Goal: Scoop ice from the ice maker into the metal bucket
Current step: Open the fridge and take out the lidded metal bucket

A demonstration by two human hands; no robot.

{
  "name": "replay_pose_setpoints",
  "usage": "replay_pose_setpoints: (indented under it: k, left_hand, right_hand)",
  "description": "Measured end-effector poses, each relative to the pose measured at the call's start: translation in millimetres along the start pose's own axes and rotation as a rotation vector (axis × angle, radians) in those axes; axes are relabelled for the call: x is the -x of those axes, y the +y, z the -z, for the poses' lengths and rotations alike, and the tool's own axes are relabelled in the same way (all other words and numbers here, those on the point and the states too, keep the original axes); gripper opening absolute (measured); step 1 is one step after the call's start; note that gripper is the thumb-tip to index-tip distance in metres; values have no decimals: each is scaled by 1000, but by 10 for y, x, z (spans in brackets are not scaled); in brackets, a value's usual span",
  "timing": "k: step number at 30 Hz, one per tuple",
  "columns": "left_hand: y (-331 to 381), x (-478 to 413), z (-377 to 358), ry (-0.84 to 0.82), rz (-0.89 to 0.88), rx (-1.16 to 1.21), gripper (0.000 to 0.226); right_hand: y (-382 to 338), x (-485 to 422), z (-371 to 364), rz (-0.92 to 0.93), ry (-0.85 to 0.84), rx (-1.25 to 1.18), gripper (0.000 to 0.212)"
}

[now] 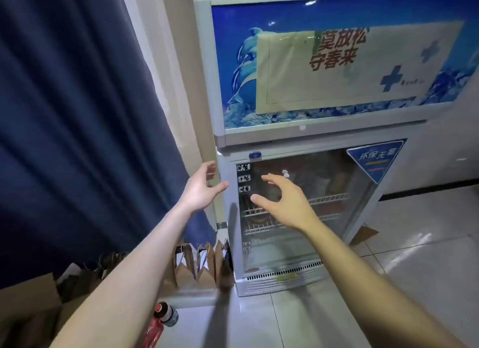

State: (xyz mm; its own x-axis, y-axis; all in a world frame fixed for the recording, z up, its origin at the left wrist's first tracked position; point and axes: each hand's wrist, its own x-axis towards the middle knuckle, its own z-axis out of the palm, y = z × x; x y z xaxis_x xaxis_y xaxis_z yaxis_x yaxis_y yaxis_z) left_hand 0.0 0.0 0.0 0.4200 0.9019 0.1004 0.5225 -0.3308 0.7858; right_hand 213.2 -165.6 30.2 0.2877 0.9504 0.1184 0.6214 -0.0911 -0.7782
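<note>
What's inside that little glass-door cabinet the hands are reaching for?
Behind the glass door, white wire shelves carry dark, blurred shapes that I cannot identify. Glare on the glass and the right hand hide much of the rest.

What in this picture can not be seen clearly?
Head view:
- What stands behind the glass door: blurred by glare, partly covered by the right hand.
- Small stickers low on the door: too small to read.
- Red bottle: cut off by the bottom edge.
- Bucket, scoop: not in view.
</note>
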Motion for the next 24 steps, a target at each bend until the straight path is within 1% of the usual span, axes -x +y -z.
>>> replay_pose_setpoints:
  k: [2,6,8,11,17,21,24]
  left_hand:
    - [44,-141,-2,25,2,4,82]
    - [76,-364,-74,81,24,18,75]
    - [62,-428,-82,102,21,28,76]
    - [33,-474,-105,137,21,28,78]
    - [66,-413,-171,172,18,27,67]
    - [91,-372,-197,154,-6,2,55]
    - [105,-353,-191,134,-21,-16,52]
  right_hand:
    - [6,-22,23,-24,23,-7,73]
    - [57,-18,52,-50,34,23,67]
    - [74,-22,66,-56,44,37,66]
    - [99,-25,55,-68,51,46,66]
    - [31,-43,10,-65,48,35,67]
    - [-28,-27,-9,-62,38,35,66]
    - [-61,14,-12,-54,42,40,65]
